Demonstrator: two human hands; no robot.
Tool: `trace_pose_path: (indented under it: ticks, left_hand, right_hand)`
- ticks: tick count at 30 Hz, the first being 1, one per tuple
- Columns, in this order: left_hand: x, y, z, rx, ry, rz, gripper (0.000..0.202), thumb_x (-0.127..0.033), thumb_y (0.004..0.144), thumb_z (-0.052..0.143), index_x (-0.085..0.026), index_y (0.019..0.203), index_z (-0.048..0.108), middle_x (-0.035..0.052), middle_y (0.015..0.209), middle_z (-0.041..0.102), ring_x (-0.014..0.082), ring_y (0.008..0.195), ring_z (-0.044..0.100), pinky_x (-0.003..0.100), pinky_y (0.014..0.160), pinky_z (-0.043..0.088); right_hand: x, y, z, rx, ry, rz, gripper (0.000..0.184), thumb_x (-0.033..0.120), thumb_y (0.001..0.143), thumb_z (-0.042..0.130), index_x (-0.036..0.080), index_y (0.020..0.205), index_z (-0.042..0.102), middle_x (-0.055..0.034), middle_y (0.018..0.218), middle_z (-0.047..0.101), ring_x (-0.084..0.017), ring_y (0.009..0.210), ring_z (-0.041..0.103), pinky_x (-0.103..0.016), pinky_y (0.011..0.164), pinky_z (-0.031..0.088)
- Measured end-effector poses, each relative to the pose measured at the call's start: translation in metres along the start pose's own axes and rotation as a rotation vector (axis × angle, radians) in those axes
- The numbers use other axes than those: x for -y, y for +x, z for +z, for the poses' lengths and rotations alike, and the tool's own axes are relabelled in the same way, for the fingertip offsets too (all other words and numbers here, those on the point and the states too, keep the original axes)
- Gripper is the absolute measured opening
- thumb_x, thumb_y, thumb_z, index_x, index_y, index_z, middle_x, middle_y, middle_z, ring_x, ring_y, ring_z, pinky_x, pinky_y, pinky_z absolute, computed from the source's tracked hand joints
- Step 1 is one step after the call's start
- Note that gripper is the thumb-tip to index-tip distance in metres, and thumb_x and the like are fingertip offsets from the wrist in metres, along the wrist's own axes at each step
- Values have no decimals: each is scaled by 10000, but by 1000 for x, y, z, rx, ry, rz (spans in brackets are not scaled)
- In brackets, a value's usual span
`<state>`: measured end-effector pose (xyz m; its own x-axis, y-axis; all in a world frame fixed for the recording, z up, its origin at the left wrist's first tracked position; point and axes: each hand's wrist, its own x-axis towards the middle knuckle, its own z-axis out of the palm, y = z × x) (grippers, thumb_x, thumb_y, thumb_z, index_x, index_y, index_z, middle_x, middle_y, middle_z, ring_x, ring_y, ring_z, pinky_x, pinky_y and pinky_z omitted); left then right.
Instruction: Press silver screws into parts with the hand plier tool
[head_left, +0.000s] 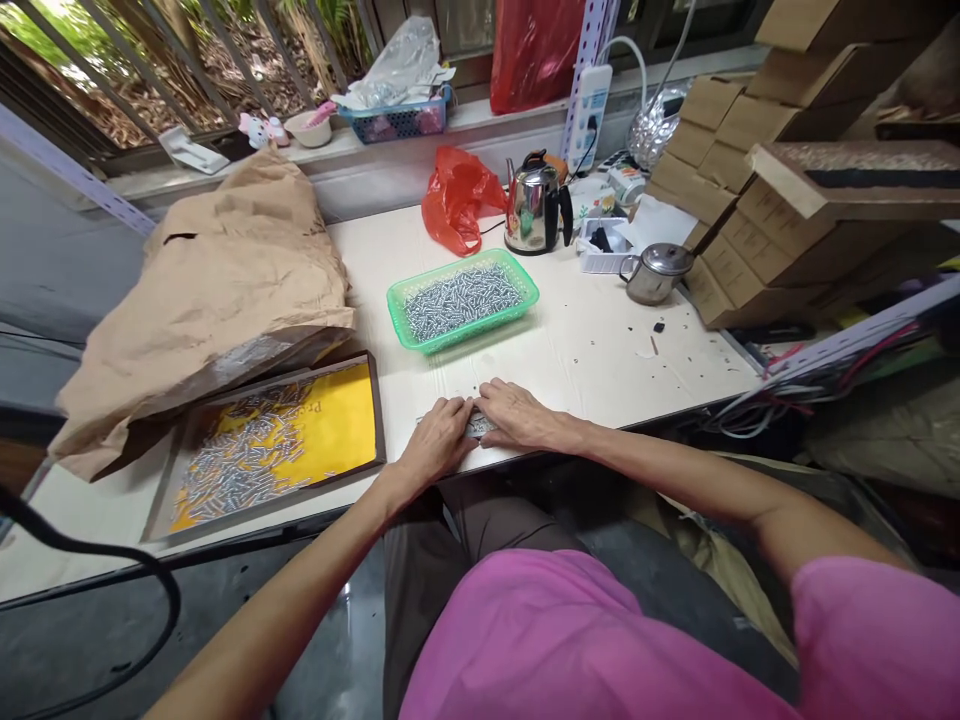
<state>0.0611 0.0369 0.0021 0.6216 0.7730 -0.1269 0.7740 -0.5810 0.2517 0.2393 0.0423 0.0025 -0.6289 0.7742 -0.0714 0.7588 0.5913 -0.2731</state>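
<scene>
Both hands meet at the table's front edge over a small, flat grey metal-looking piece, mostly covered by fingers. My left hand is closed on its left side, fingers bent and pressed together. From the right, my right hand curls over the other side, its fingertips close to the left ones. The exact kind of the piece cannot be made out. Behind the hands stands a green plastic basket filled with small silvery metal pins. To the left, more such pins lie scattered in a dark-rimmed tray with a yellow bottom.
A large brown paper sack leans over the tray. At the back are a red plastic bag and a steel kettle. A lidded metal cup stands right, beside stacked cardboard boxes. Small dark bits lie nearby.
</scene>
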Motion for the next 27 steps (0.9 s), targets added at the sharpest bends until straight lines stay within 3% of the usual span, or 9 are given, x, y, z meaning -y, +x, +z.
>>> trace_pose_path:
  ticks: [9,17,20,23,27]
  left_hand:
    - [10,10,5,-9,-42,-77,214,-314,837,617,-169,983,674,79,939,597,231,944,533,319,764,441]
    - [3,15,2,-23,-41,-112,204,-332,892,561,-171,905,686,66,860,603,213,901,530,306,739,428]
    - [4,14,3,-37,-37,-102,215,-331,893,557,-158,864,680,74,857,615,217,888,541,316,750,450]
    - [4,7,11,-101,-43,-113,196,-307,881,571,-158,959,672,89,951,641,239,952,558,347,802,484]
    - [-5,-12,37,-318,-45,-123,317,-221,894,535,-130,1192,588,149,1319,549,287,1250,470,426,1018,430]
  right_hand:
    - [0,8,-6,86,12,40,278,336,874,632,103,1023,659,-122,1008,615,-227,984,541,-292,770,403]
    - [-13,21,0,134,-17,-21,341,447,911,546,136,955,678,-107,933,649,-216,876,601,-279,691,368]
    - [-12,19,3,110,-25,-6,312,418,913,553,135,946,679,-96,915,644,-204,852,595,-273,676,364]
    - [-12,12,3,36,-24,-4,305,412,903,570,135,976,674,-92,943,626,-201,880,570,-271,707,375]
    - [-22,5,-1,-57,27,-92,458,519,823,638,124,1055,649,-106,994,597,-221,942,528,-287,782,391]
